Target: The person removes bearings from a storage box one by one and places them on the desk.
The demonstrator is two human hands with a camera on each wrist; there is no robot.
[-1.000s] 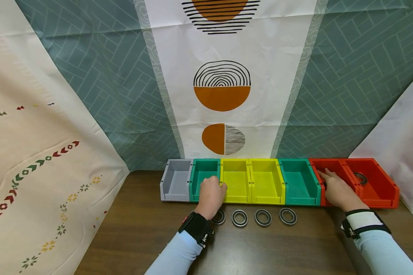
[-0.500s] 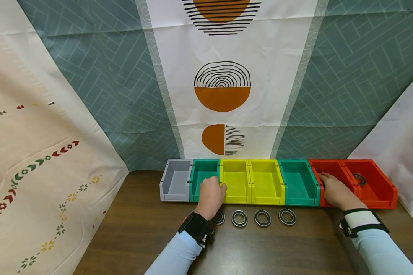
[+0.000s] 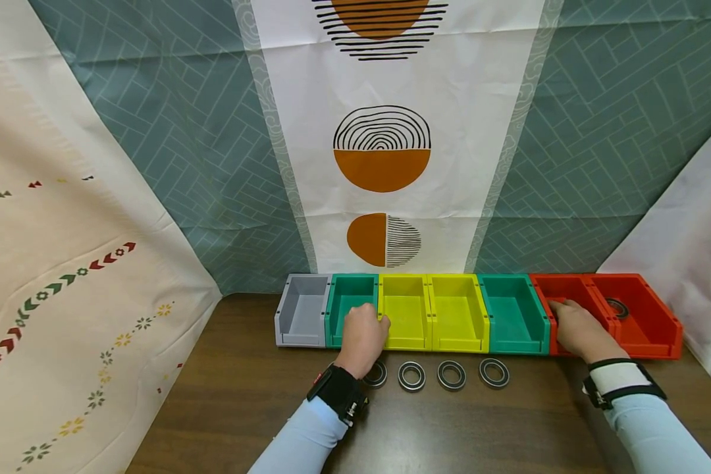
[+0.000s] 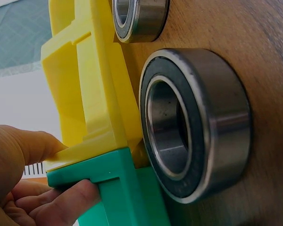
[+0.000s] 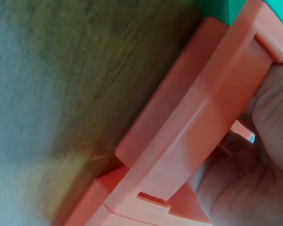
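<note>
In the head view my left hand [image 3: 363,336] is at the front of the row, over the joint of the left green bin [image 3: 352,289] and a yellow bin [image 3: 404,332]. The left wrist view shows it pinching their meeting walls, thumb on the yellow side and fingers on the green. A ball bearing [image 4: 224,122] stands on the table just before them. My right hand [image 3: 580,329] reaches into the inner red bin [image 3: 573,288], fingers bent down inside. Its palm [image 5: 240,188] is at the bin's front lip [image 5: 179,136]; I cannot tell what its fingertips hold.
More bearings lie in a line before the bins, such as a middle bearing [image 3: 401,377] and a right bearing [image 3: 482,373]. The outer red bin [image 3: 648,329] contains another bearing [image 3: 625,309]. A grey bin [image 3: 305,322] ends the row at left. Patterned cloths [image 3: 243,164] hang behind.
My right hand's fingers have bent further down into the inner red bin, from a more spread pose. The left hand has stayed in place, and the bearings in view have not moved.
</note>
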